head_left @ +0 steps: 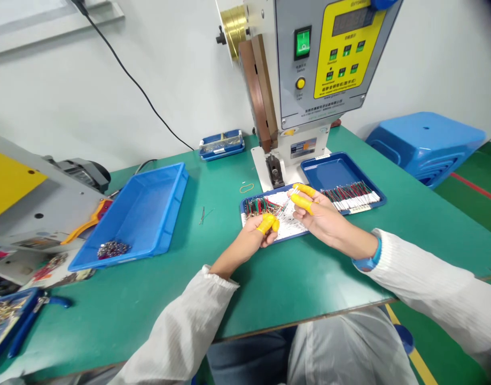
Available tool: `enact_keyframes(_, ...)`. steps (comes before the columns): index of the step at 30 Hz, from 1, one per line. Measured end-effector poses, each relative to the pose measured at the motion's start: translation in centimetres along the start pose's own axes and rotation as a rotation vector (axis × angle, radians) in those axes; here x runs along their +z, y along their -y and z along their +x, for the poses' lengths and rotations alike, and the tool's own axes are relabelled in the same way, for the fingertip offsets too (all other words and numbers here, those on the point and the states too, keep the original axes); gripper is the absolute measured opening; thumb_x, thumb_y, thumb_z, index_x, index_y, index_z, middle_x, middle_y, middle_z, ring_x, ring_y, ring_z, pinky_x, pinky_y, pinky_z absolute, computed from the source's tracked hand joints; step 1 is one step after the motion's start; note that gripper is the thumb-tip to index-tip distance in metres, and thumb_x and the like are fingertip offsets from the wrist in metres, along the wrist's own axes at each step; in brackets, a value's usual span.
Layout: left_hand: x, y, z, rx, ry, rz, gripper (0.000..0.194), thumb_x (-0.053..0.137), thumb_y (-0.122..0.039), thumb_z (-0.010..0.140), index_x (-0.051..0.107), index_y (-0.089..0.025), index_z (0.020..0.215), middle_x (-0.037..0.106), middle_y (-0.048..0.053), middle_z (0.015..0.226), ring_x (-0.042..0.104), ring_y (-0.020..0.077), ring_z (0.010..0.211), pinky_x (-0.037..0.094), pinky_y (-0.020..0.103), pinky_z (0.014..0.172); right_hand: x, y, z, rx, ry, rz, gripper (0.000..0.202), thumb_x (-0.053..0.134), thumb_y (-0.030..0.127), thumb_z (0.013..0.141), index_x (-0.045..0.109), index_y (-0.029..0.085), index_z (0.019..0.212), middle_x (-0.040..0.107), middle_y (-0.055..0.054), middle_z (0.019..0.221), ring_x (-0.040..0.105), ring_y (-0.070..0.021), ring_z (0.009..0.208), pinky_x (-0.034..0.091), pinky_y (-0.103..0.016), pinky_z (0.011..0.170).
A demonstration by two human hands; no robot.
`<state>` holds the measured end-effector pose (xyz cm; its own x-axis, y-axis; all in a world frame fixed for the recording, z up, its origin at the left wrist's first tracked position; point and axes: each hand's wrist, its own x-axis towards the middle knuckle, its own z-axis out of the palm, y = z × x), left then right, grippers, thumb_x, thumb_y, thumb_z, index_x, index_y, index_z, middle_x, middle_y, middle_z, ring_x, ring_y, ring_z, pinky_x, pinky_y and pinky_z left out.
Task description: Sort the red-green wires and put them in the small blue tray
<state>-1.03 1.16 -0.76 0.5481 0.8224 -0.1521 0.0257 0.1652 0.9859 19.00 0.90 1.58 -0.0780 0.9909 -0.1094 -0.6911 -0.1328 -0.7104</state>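
Note:
Yellow finger cots cover fingertips on both hands. My left hand [263,231] is closed over the near edge of a blue tray [245,222] lined in white; its fingers pinch the lower end of some thin wires. My right hand [315,214] pinches the upper part of these thin wires [285,207], which show white ends. Red, green and black wires [258,206] with gold-coloured ends lie in the tray's left part, and small dark bits are scattered over the white lining. To the right, a second blue tray [329,170] carries a row of wires with white sleeves [355,199].
A grey machine [297,112] with a brass-coloured reel [234,29] stands behind the trays. At left are a large blue bin [149,208] holding small metal parts [112,249], and another machine [69,203]. A rubber band [246,188] lies on the green table [213,299]. A blue stool [425,139] stands right.

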Motion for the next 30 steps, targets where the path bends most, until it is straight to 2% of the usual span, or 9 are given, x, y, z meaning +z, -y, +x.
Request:
enact_keyframes(7, 0.06, -0.07, -0.01, -0.001, 0.003, 0.008, 0.042, 0.056, -0.059, 0.092, 0.051, -0.018, 0.081, 0.044, -0.007, 0.053, 0.033, 0.0068, 0.044, 0.022, 0.02, 0.043, 0.18, 0.14, -0.04, 0.006, -0.002, 0.003, 0.04, 0.094, 0.021, 0.063, 0.073, 0.025, 0.096, 0.067, 0.005, 0.084, 0.043, -0.0049, 0.058, 0.037, -0.02, 0.052)
enact_keyframes(23, -0.1, 0.28, 0.17, 0.03, -0.001, -0.032, 0.045, 0.057, -0.062, 0.092, 0.052, -0.018, 0.083, 0.045, -0.007, 0.053, 0.033, 0.0069, 0.044, 0.023, 0.019, 0.042, -0.04, 0.05, -0.22, 0.033, 0.033, -0.06, 0.034, 0.091, 0.02, 0.068, 0.074, 0.023, 0.098, 0.068, 0.004, 0.084, 0.045, -0.0039, 0.058, 0.036, -0.018, 0.051)
enact_keyframes(27, -0.07, 0.29, 0.2, 0.034, 0.006, -0.054, 0.045, 0.058, -0.062, 0.092, 0.052, -0.018, 0.083, 0.045, -0.007, 0.053, 0.033, 0.0068, 0.043, 0.024, 0.019, 0.042, -0.1, -0.41, -0.32, 0.083, 0.086, -0.227, 0.036, 0.091, 0.021, 0.068, 0.076, 0.02, 0.1, 0.075, -0.003, 0.098, 0.05, -0.0055, 0.061, 0.037, -0.02, 0.05)
enact_keyframes(30, -0.01, 0.28, 0.19, 0.038, -0.002, -0.076, 0.045, 0.059, -0.063, 0.091, 0.051, -0.019, 0.084, 0.045, -0.007, 0.052, 0.032, 0.0067, 0.042, 0.024, 0.019, 0.041, -0.24, -0.77, -0.42, 0.089, 0.13, -0.351, 0.042, 0.089, 0.025, 0.071, 0.076, 0.02, 0.11, 0.077, -0.008, 0.11, 0.059, -0.0097, 0.07, 0.043, -0.021, 0.053)
